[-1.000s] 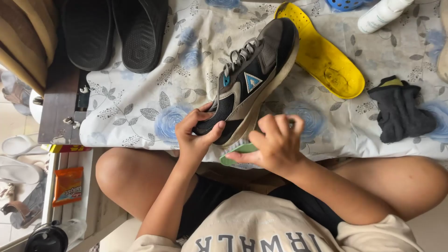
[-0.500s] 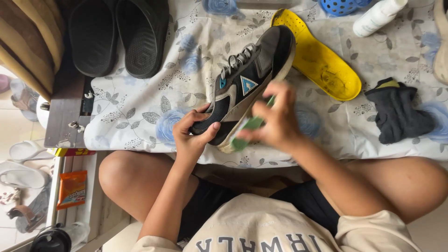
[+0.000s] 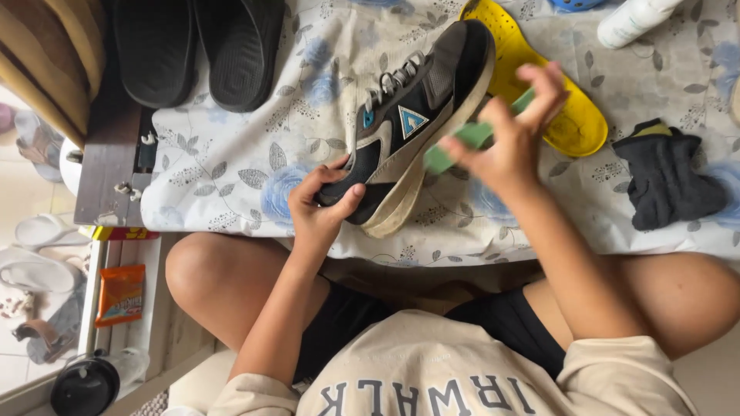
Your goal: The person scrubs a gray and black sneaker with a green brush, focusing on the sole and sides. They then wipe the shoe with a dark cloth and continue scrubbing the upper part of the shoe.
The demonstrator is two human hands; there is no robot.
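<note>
Sneaker [image 3: 412, 131] lies tilted on its side on the floral-cloth worktop [image 3: 231, 169], dark upper with a blue triangle patch and a cream sole. Left hand [image 3: 324, 204] has its grip closed round the toe end. Right hand [image 3: 512, 135] pinches a green brush [image 3: 462, 142] against the sole edge, bit blurry.

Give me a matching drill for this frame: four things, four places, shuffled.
1. sneaker
2. yellow insole
3. dark cloth
4. black sandals

a. top left of the table
b. bunched at the right edge
c. gripped at the heel by the left hand
d. flat, beyond the right hand

Pairs: 1-c, 2-d, 3-b, 4-a
</note>
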